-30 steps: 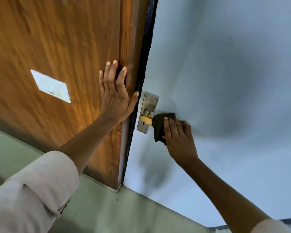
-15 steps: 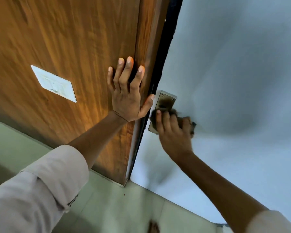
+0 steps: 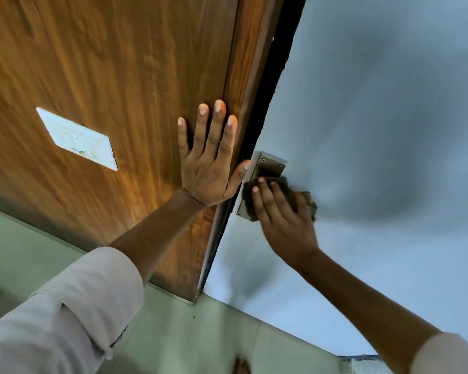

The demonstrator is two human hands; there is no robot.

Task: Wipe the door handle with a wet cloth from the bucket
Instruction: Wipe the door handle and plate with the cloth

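Observation:
A metal handle plate with screws is fixed to the pale grey door near its left edge. My right hand presses a dark cloth over the handle, which is hidden under cloth and fingers. My left hand lies flat with fingers spread on the brown wooden panel, its thumb almost touching the plate. No bucket is in view.
A white switch plate sits on the wooden panel to the left. A black strip runs between panel and door. Pale green floor tiles lie below, with a foot at the bottom edge.
My right hand has slid the cloth left along the handle onto the plate. The view has shifted, so both hands appear further right. My left hand stays flat on the wood.

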